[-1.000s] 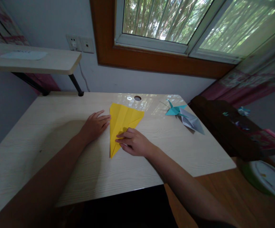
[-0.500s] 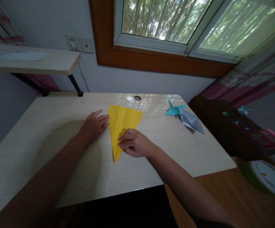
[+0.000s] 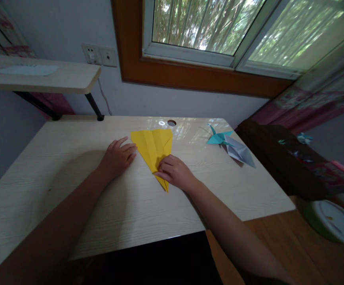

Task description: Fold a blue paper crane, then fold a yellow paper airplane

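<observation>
A folded sheet of yellow paper [image 3: 151,145] rests on the table, its wide end toward the wall and its narrow tip toward me, with crease lines running down it. My right hand [image 3: 176,172] has its fingers closed on the paper's right side, near the narrow end, and covers part of it. My left hand [image 3: 118,156] lies on the table left of the paper, fingers apart and holding nothing. Its fingertips come right up to the paper's left edge; whether they touch I cannot tell.
On the table's [image 3: 234,194] right side lie a teal folded-paper figure [image 3: 217,137] and a grey-white folded-paper piece [image 3: 240,151] that touch or overlap. A raised shelf [image 3: 71,73] stands at the back left. The tabletop has a round hole [image 3: 172,123] near the wall.
The yellow paper has turned, its narrow tip swinging right and slightly away from me. My right hand has shifted a little with it, fingers more closed. My left hand has hardly moved.
</observation>
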